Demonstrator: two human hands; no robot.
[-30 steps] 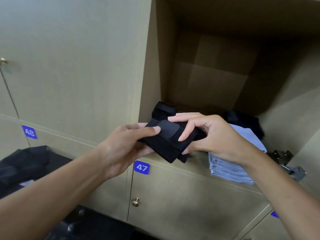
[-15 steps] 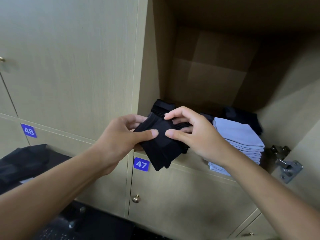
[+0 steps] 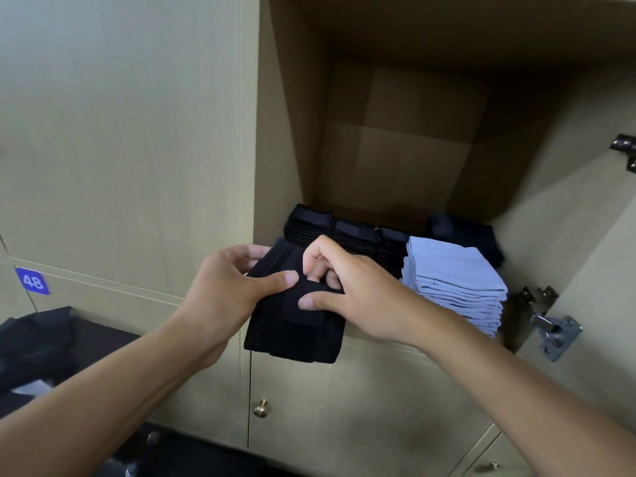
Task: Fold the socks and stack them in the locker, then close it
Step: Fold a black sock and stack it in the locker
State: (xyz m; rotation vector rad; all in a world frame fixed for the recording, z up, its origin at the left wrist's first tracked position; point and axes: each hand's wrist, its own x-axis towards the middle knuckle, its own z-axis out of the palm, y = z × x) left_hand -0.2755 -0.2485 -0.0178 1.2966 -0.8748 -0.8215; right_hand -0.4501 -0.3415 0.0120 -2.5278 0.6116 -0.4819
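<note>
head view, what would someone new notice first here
Centre frame, the left hand and right hand both pinch a folded black sock at the front edge of the open locker. Just right of it, a neat pile of light blue socks stands out against dark stacks behind.

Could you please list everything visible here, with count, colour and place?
folded black sock bundle: one, black, held at the open locker's front edge
black sock stacks: several, black, back of the beige wooden locker
light blue folded sock stack: one, locker right
metal hinges: two, silver, right
number tag 48: one, blue, left
brass knobs: two, lower doors
dark clothing: black, lower left
left hand, right hand: both grip the bundle
</note>
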